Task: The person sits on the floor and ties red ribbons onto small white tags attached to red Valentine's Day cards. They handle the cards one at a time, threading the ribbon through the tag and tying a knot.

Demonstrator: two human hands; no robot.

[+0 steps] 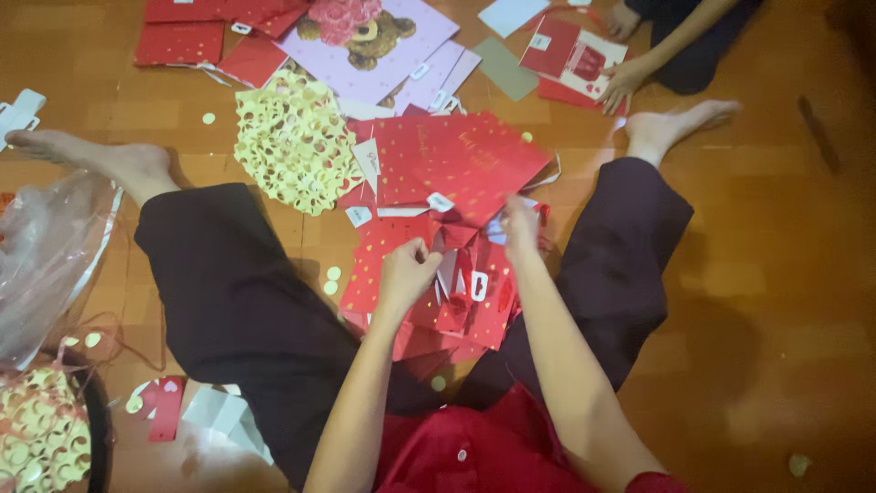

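I sit on a wooden floor with my legs spread, and a pile of red paper gift bags (456, 160) lies between them. My left hand (406, 272) is closed on the edge of a red bag with gold dots (376, 260). My right hand (518, 225) pinches the lower edge of the large red bag on top of the pile. Small white tags (441, 202) hang on the bags. What lies under the hands is partly hidden.
A cream honeycomb paper ornament (294, 143) lies left of the pile. Pink teddy-bear bags (370, 46) and more red bags (181, 41) lie beyond. Another person's hand (623, 84) rests on cards at top right. A clear plastic bag (46, 256) sits left.
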